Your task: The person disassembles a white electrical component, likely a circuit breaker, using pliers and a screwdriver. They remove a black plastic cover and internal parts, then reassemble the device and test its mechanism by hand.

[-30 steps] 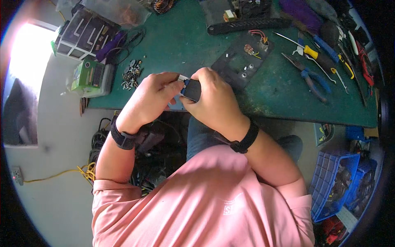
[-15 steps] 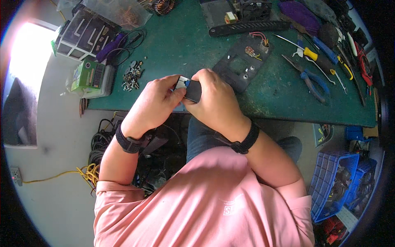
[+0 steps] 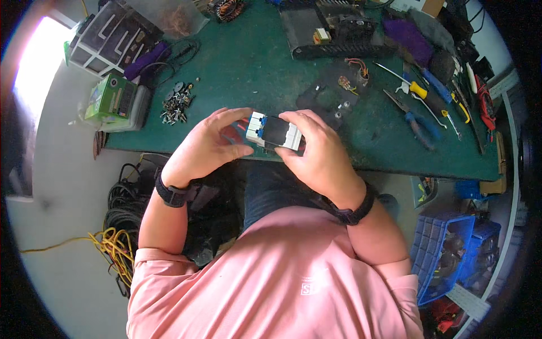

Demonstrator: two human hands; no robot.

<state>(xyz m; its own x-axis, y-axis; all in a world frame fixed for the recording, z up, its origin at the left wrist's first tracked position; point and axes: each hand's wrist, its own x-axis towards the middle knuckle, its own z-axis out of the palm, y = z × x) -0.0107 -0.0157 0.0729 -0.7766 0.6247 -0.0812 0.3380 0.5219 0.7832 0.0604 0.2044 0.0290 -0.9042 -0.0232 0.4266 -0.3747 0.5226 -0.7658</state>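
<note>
A small boxy white-and-black circuit breaker (image 3: 274,131) with blue levers on its left part is held above the near edge of the bench. My right hand (image 3: 322,141) grips its right end, fingers along the far side and thumb on the near side. My left hand (image 3: 210,138) is around the left end with thumb and index finger apart. Some reddish bits show between my left fingers and the breaker; what they are I cannot make out.
On the green bench (image 3: 226,68) lie a pile of screws (image 3: 177,103), a dark panel with wires (image 3: 324,93), pliers (image 3: 415,121), a yellow-handled screwdriver (image 3: 416,88) and other tools. A black metal chassis (image 3: 333,34) stands at the back. A green box (image 3: 110,99) is at the left.
My left fingers have spread off the breaker, and my right hand has shifted right along it, so more of its body shows. The view has shifted slightly.
</note>
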